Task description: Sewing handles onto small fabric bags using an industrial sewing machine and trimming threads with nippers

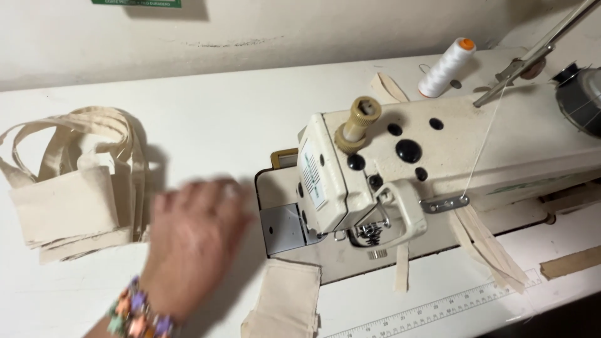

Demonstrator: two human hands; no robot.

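Note:
My left hand (pixel 191 241) hovers blurred over the white table, between a pile of cream fabric pieces with strap handles (pixel 72 188) on its left and the sewing machine (pixel 400 169) on its right. The fingers look curled and nothing shows in them. A beaded bracelet (pixel 134 313) circles the wrist. A folded cream fabric piece (pixel 285 303) lies just right of the wrist, in front of the machine's metal needle plate (pixel 285 228). My right hand is out of view.
A white thread spool with an orange top (pixel 446 67) stands behind the machine. Cream fabric strips (pixel 488 247) hang over the machine bed. A ruler strip (pixel 438 307) runs along the table's near edge. A wall rises at the back.

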